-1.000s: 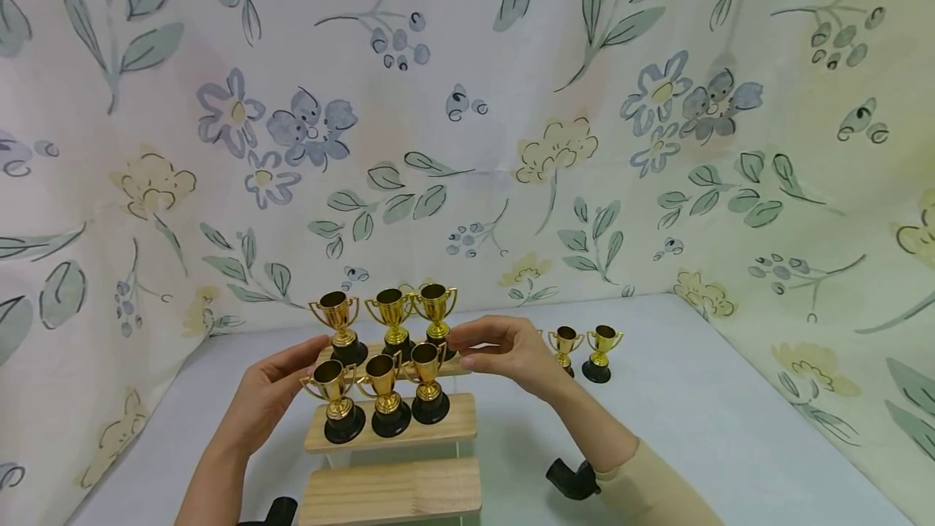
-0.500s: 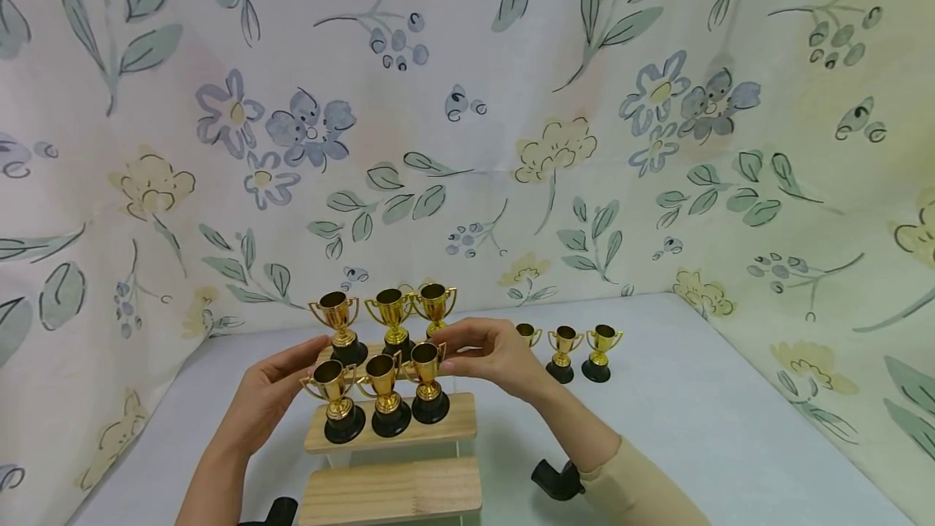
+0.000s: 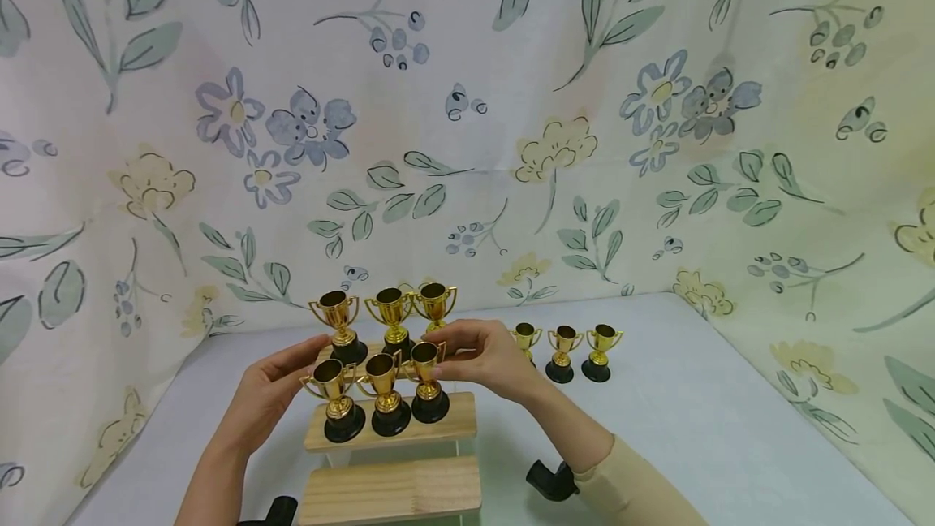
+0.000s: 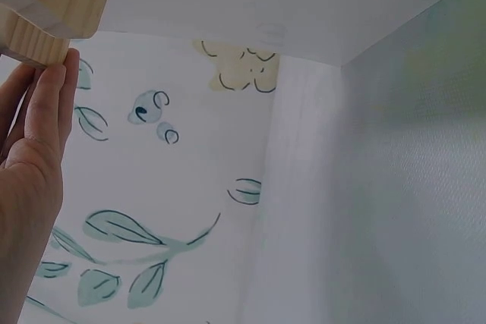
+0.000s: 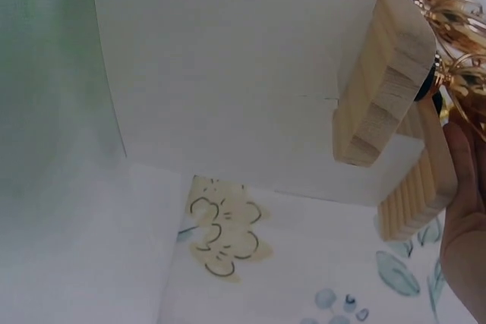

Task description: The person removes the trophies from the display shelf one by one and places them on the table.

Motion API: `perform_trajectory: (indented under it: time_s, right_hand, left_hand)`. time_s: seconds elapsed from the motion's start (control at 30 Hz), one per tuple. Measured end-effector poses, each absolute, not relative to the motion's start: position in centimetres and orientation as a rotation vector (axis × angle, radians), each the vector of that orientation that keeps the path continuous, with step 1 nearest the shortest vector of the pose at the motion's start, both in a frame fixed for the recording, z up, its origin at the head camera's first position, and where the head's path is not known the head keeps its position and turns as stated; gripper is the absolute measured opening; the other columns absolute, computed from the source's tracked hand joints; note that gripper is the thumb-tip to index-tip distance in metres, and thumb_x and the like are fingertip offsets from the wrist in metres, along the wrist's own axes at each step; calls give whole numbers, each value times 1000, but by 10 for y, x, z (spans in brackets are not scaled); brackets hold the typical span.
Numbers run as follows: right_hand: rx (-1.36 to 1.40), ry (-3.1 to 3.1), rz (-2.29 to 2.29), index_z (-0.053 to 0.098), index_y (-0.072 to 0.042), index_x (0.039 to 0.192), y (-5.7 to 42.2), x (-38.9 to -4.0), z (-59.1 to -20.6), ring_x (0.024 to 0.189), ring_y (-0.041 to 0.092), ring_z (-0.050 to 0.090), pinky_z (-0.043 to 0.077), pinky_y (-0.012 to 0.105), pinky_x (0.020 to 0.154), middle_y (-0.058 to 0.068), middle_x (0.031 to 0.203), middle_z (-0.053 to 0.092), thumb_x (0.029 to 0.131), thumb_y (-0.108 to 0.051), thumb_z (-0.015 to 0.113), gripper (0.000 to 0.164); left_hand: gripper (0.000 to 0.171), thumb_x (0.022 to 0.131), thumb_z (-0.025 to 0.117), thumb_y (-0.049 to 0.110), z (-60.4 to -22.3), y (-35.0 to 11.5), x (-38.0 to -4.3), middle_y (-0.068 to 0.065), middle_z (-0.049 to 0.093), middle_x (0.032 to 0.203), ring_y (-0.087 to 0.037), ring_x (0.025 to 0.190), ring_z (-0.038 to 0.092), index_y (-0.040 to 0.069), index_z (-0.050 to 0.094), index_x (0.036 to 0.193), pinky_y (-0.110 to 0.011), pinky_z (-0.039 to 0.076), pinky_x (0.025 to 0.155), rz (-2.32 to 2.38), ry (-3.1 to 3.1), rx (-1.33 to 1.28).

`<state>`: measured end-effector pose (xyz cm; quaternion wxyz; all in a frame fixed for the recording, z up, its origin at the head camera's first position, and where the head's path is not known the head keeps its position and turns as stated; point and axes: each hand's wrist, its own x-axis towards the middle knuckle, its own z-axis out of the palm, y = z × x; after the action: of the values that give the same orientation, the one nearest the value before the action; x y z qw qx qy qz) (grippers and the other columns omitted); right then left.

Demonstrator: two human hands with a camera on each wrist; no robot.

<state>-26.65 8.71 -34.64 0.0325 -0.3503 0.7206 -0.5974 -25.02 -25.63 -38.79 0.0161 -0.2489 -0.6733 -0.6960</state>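
Small gold trophies on black bases stand in two rows on a stepped wooden stand. Its lowest step [image 3: 390, 487] is bare. The middle step [image 3: 462, 420] bears three, among them a right-hand trophy [image 3: 429, 390]; the back row includes a left trophy [image 3: 337, 311]. My left hand [image 3: 256, 396] rests straight fingers against the left end of the top step; the left wrist view shows the fingertips [image 4: 52, 81] touching that wood end [image 4: 34, 39]. My right hand [image 3: 489, 360] closes thumb and index finger about the middle step's right-hand trophy cup, partly hidden.
Several more trophies stand on the white table [image 3: 716, 420] right of the stand, such as a right-end trophy [image 3: 601, 351]. Floral cloth [image 3: 482, 104] hangs behind and at both sides. Black angled pieces show at my wrists, one right wrist piece [image 3: 551, 481].
My right hand has moved left from the back row's right trophy to the right-hand trophy on the middle step, uncovering another trophy on the table. My left hand and the trophies have stayed put.
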Motion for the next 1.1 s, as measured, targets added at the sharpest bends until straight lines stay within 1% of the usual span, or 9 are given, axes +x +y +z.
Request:
perform_trajectory:
  time_s: [0.1,0.4,0.67,0.77,0.93,0.97,1.03,1.1]
  right_hand:
    - [-1068,2204,-1847,69,-5,123,85,-267,-347,90,15,72,62,27,81,23,112,69,84,-13,78,40]
    - [-1043,2216,-1851,69,-5,122,84,-267,-349,84,5,71,63,26,78,24,110,70,85,-13,77,39]
    - [-1027,2212,-1855,69,-5,122,84,-266,-349,83,5,72,63,26,77,24,107,69,86,-13,77,38]
    - [-1026,2226,-1849,70,-6,121,86,-265,-348,83,7,72,62,26,77,23,108,70,85,-14,77,37]
    - [-1043,2258,-1842,70,-7,120,91,-265,-348,91,21,73,63,27,78,20,113,70,85,-15,78,36]
    - [-1048,2262,-1840,70,-7,119,92,-265,-348,92,21,72,62,27,78,20,115,70,85,-14,78,36]
    - [-1061,2258,-1845,70,-6,120,95,-265,-348,93,17,72,62,27,79,20,118,69,85,-13,77,36]
    - [-1079,2259,-1845,70,-5,120,98,-265,-348,93,10,70,62,26,79,20,120,69,86,-13,77,36]
  left_hand:
    - [45,101,41,-6,-388,-257,-251,21,61,134,11,125,53,2,47,146,-4,46,98,-2169,-2087,-780]
    - [45,101,41,-7,-387,-256,-251,21,61,134,10,124,54,1,47,145,-4,46,98,-2164,-2091,-770]
    - [45,101,42,-6,-388,-256,-250,20,62,134,9,124,55,2,48,145,-5,47,98,-2182,-2070,-785]
    - [45,102,42,-5,-389,-256,-250,20,62,134,8,124,56,3,48,145,-6,47,99,-2186,-2070,-783]
    - [44,102,42,-5,-388,-257,-251,22,61,133,11,124,54,0,46,146,-4,46,98,-2169,-2099,-762]
    - [44,102,42,-4,-388,-257,-251,23,61,133,11,124,54,0,46,146,-4,46,98,-2165,-2105,-757]
    - [44,102,43,-3,-387,-257,-251,23,61,133,11,124,54,-2,45,146,-4,46,98,-2160,-2113,-748]
    - [44,102,44,-2,-387,-258,-251,23,61,133,12,124,54,-2,44,146,-4,46,98,-2157,-2117,-744]
